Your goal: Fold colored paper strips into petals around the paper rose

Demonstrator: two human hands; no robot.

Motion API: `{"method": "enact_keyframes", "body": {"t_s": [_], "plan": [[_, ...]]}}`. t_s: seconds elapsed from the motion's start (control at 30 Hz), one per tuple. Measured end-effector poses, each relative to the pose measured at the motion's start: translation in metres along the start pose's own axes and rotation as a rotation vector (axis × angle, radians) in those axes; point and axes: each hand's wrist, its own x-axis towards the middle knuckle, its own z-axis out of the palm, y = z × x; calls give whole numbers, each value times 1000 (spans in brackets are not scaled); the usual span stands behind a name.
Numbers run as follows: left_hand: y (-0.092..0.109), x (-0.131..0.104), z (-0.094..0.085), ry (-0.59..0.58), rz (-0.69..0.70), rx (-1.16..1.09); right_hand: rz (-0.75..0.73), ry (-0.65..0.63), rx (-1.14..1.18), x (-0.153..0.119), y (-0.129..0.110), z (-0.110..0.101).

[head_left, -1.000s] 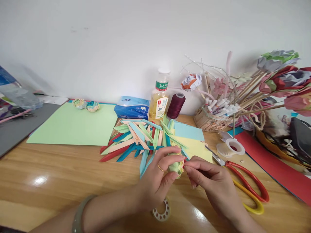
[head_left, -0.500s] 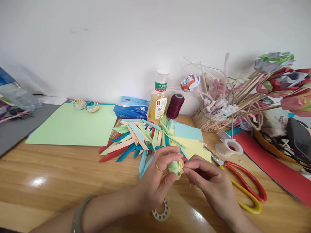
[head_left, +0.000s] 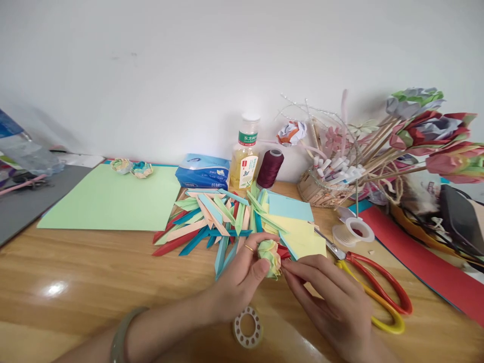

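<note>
A small light green and yellow folded paper flower is held in my left hand, with the thumb across its near side and the fingers curled behind it. My right hand is closed in a pinch at the flower's right edge; whether anything thin is also between the fingertips I cannot tell. A piece of red paper shows just behind the flower. Beyond my hands lies a pile of folded paper strips in green, blue, peach and red. Below my left hand sits a white tape roll.
Scissors and a white spool lie at the right. Farther back stand a tissue pack, a bottle, a maroon thread cone and a basket of paper flowers. A green sheet carries two paper rings.
The flower has turned in my left hand, showing more of its green and yellow folds. My right hand has shifted slightly down, and its fingers are less curled. The tape roll shows more fully.
</note>
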Motion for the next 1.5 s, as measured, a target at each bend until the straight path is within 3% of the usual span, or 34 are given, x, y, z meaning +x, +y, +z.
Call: {"method": "enact_keyframes", "body": {"t_s": [0.1,0.33,0.5,0.63,0.93,1.2,1.33,1.5], "plan": [[-2,0,1,16,16,-8,-60,7,-50,0,0,0],[-4,3,-1,46,246,101,133,-148,197,7,-4,-1],[-7,4,-1,96,294,132,137,-182,192,7,-1,0],[-5,5,-2,78,232,112,168,-253,237,7,5,1],[-5,6,-4,-10,150,109,354,-253,309,12,5,0],[-2,3,0,-2,44,44,341,-190,256,8,6,4],[2,4,-1,13,-64,-75,318,-272,322,12,9,0],[7,7,-2,24,-98,-96,294,-310,287,15,10,-4]]}}
